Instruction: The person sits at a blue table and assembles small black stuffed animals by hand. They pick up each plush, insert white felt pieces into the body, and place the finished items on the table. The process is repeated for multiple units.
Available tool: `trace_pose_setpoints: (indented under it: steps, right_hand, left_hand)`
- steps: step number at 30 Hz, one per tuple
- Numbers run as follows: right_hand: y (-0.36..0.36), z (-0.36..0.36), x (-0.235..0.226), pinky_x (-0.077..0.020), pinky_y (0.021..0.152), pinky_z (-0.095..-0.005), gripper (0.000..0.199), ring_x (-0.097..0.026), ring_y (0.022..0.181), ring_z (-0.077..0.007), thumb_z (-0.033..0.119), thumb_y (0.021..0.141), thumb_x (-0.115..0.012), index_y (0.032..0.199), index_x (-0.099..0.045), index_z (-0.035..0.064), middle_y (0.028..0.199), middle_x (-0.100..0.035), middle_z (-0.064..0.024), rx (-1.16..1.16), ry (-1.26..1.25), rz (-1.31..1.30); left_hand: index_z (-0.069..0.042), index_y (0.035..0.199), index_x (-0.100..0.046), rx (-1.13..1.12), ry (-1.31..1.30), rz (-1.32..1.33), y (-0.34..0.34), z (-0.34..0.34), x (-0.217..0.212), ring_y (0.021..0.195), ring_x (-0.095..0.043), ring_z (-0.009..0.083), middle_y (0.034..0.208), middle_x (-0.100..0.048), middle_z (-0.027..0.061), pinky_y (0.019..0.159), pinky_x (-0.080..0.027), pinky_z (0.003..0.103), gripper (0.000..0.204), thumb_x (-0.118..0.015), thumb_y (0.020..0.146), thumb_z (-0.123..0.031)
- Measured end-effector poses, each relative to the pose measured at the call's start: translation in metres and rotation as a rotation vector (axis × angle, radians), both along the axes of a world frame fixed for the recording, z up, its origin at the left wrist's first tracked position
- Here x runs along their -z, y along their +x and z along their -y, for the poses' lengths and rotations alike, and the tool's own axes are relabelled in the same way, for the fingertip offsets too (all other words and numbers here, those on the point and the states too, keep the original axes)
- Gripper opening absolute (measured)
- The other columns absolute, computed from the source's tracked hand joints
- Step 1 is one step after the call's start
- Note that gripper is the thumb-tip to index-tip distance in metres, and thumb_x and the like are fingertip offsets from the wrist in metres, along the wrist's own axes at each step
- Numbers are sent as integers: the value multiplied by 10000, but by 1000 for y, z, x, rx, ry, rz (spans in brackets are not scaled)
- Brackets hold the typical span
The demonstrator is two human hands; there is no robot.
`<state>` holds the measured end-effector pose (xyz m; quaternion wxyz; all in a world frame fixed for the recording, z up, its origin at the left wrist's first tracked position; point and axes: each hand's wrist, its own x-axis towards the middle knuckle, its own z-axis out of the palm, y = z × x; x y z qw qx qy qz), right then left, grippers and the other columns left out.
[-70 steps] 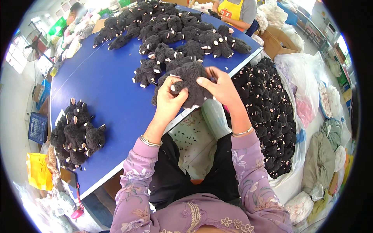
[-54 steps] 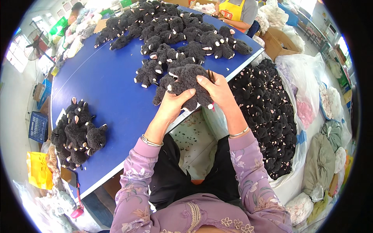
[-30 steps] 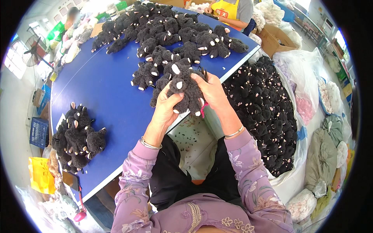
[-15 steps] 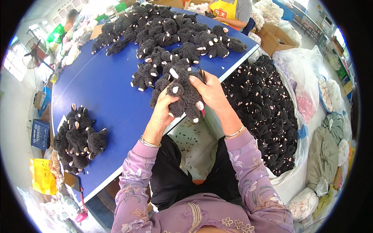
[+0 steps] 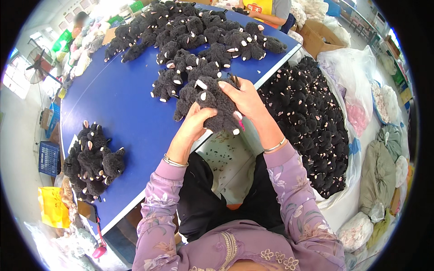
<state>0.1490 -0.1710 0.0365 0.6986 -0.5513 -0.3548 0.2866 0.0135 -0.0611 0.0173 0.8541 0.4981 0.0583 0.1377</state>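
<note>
Between my two hands is a black fluffy plush toy point(image 5: 216, 97) with whitish ears and paw tips, held over the table's near edge. My left hand point(image 5: 197, 121) grips its lower left side, thumb laid across the plush. On the toy's right side my right hand point(image 5: 242, 95) is closed, thumb pressing on the fur near the top. A thin dark piece sticks up by the right fingers, and something small and pink shows under that hand; I cannot make out either. Just beyond, more black plush toys point(image 5: 190, 34) lie heaped across the blue table point(image 5: 131, 99).
A smaller pile of black plush toys point(image 5: 92, 160) lies on the table's left. To my right stands a large white-lined sack point(image 5: 307, 131) full of black plush pieces. Beyond the table a person in a yellow apron point(image 5: 260, 8) handles a dark item. A cardboard box point(image 5: 318, 38) stands near them.
The toy has turned slightly in my hands, its lower part swinging right. My left thumb has slid further over the plush. The piles are unchanged.
</note>
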Motion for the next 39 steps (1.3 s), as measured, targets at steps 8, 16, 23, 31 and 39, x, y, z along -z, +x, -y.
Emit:
trace_pose_setpoints:
  steps: [8,16,23,31,39]
  right_hand:
    - [82,49,-18,-458,561,-284,405,-537,605,-146,365,955,-420,1089,-544,4,968,-616,-122,5,824,-491]
    - [31,5,1,-352,429,-221,245,-417,499,-39,251,878,-610,897,-606,7,809,-642,-49,225,-184,-78]
    - [2,-23,30,-434,676,-258,273,-519,740,-74,256,870,-663,885,-607,-10,787,-600,-12,44,-318,192]
    - [-12,-16,13,-376,528,-209,221,-459,607,-37,155,904,-626,1048,-577,-5,741,-527,27,-123,-107,-60]
    - [-11,-10,12,-296,440,-188,184,-375,509,-17,135,907,-619,1042,-567,23,699,-483,44,-142,38,-231]
  left_hand:
    - [-58,1152,-528,-609,165,232,-10,-54,-22,823,-612,113,1101,-628,63,665,-457,227,236,-550,927,-128]
    - [30,1112,-594,-593,941,-284,-10,-67,6,935,-602,222,1020,-643,141,872,-472,317,436,-720,789,-233]
    - [6,1232,-491,-481,1074,-383,-14,-49,-8,1001,-607,305,1104,-606,198,893,-474,356,590,-722,723,-183]
    - [-14,1258,-457,-523,652,14,-4,-34,-11,1007,-578,147,1097,-601,104,889,-470,285,502,-679,813,-75]
    - [36,1270,-439,-415,14,106,1,-38,-9,1000,-593,149,1140,-603,107,864,-481,270,469,-591,931,-251]
